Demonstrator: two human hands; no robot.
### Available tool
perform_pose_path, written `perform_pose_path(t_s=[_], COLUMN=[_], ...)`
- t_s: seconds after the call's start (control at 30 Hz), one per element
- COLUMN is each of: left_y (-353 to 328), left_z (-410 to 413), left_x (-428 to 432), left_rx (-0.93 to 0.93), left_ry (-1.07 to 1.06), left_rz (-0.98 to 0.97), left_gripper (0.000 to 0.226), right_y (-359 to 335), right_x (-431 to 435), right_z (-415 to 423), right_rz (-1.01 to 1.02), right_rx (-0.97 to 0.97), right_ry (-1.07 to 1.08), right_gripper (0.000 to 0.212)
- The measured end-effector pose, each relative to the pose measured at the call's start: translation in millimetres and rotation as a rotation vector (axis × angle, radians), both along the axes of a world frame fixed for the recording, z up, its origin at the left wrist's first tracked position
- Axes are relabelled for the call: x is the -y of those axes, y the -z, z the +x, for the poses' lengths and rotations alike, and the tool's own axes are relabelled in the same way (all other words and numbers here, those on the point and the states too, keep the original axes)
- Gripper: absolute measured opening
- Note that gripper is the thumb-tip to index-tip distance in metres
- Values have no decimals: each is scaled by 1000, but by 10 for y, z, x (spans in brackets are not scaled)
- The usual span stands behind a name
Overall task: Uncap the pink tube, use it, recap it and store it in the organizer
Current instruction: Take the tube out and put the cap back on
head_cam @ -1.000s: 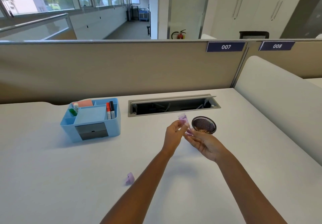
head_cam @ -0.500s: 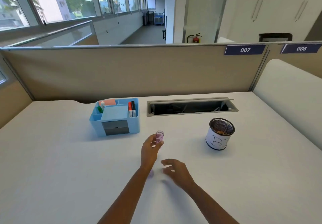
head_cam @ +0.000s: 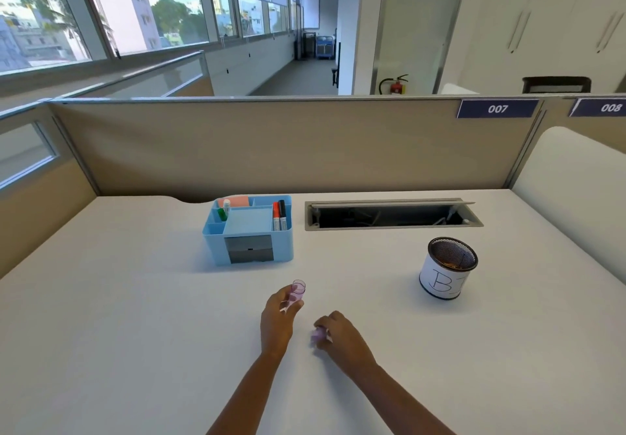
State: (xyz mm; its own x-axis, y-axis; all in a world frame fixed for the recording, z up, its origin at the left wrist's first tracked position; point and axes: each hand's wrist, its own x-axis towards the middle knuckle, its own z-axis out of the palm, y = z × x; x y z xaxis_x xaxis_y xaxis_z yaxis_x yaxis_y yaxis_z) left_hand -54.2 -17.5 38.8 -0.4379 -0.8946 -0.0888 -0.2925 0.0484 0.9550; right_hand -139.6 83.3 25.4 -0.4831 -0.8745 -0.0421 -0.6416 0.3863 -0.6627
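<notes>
My left hand (head_cam: 279, 316) holds the pink tube (head_cam: 297, 290) upright above the white desk, its open top showing past my fingers. My right hand (head_cam: 338, 333) rests low on the desk just to the right, its fingers closed around the small pink cap (head_cam: 318, 334). The blue organizer (head_cam: 249, 231) stands further back and to the left, with markers, a green-capped item and a pink pad in its compartments and a grey drawer in front.
A black mesh cup (head_cam: 449, 270) with a white label marked "B" stands to the right. A recessed cable tray (head_cam: 393, 214) lies open behind it. Beige partition walls (head_cam: 271, 146) close off the back and left of the white desk (head_cam: 135, 333).
Both hands came down and nearer to me from beside the mesh cup. My right hand let go of the tube, reached down to the desk and closed on the pink cap.
</notes>
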Motion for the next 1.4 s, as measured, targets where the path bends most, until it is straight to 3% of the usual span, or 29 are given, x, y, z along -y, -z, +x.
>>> perform_pose_path(t_s=[0.17,0.3,0.5,0.67,0.73,0.8,0.83,0.87,0.97,1.07,1.4], left_y=[9,-6,9,-38,139,44,45,52,-108,-81,-114], left_z=[50,33,-53,-33,8,204,256,252,86,-30,-107], left_x=[-29,-88,-142,-150,-158,-95,-132,-150,-216,-199,-345], left_rx=[0,14,-46,57,50,208,245,85,116,83,-7], left_ry=[28,71,94,208,113,-96,171,235,302,208,91], left_rz=[-35,-77,-147,-97,-88,-85,-298,-209,-217,-137,-120], left_gripper=[34,35,29,31,32,28,22,22,26,34,30], right_y=[-199,-459,-653,-681,-693,-697,-694,-692,-699,-715,-706], right_x=[-42,-26,15,-16,-32,-49,-55,-60,-75,-83,-77], right_z=[-132,-223,-255,-253,-231,-201,-188,-180,-169,-181,-249], right_rz=[-275,-383,-394,-347,-329,-313,-312,-311,-300,-294,-270], right_rx=[352,543,370,202,110,44,24,8,1,24,32], right_ry=[286,320,248,128,64,21,8,0,5,22,52], right_gripper=[21,30,23,24,27,30,31,32,34,33,22])
